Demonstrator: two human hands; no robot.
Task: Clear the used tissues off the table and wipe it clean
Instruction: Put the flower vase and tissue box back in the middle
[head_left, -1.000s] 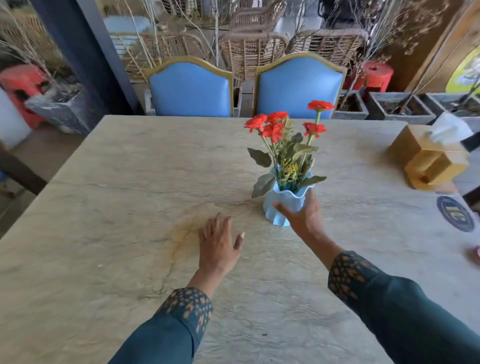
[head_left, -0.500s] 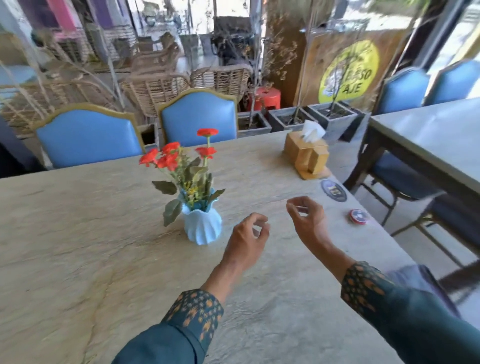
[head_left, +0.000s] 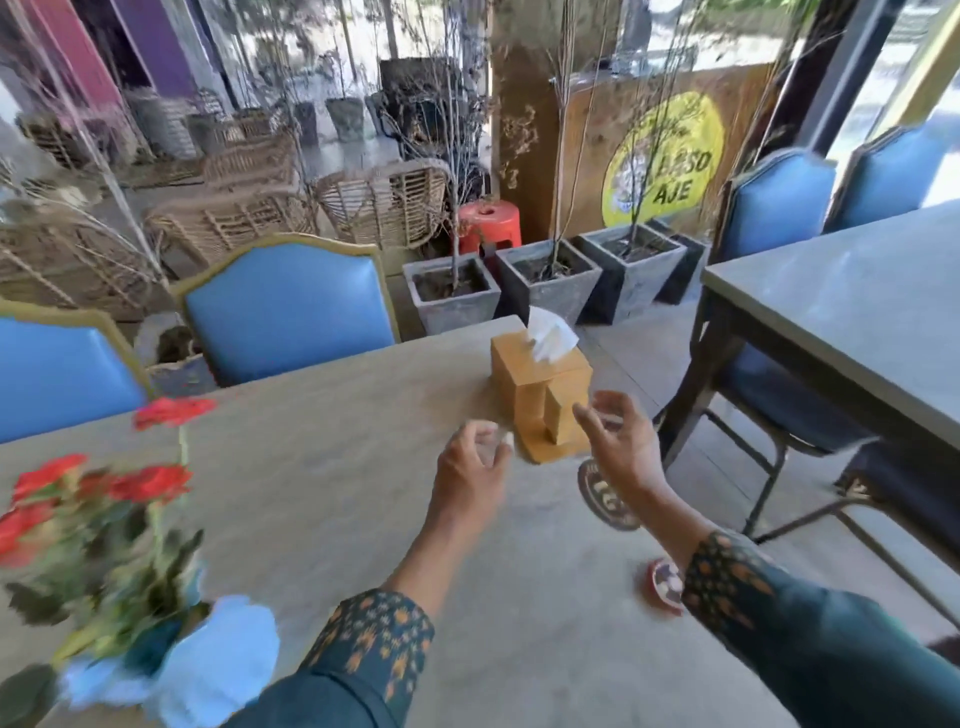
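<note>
Motion blur is smearing the whole near-left corner: the pale blue vase (head_left: 218, 660) and its red flowers (head_left: 150, 483) are dissolving into streaks, and the vase is running off the bottom edge. The round dark coaster (head_left: 602, 499) is half hiding behind the right wrist, and the small red disc (head_left: 662, 584) is tucking under the right sleeve, its print too blurry to read.

Both hands are hanging above the stone table (head_left: 322, 467), neither touching it. The left hand (head_left: 467, 473) is showing its fingers curled loosely inward; something pale is glinting at the fingertips, but the blur is making it impossible to tell whether it is pinching anything. The right hand (head_left: 618, 441) is spreading wide, fingers lax, holding nothing, just in front of the wooden tissue box (head_left: 535, 395).

That box is sitting near the table's far right edge, one white tissue (head_left: 550, 335) sticking up out of its top. No loose tissue is showing on the tabletop.

Against half a second ago, the view is swinging right: the vase is sliding toward the lower left, the box is filling the centre, and both hands are closing in on it.
</note>
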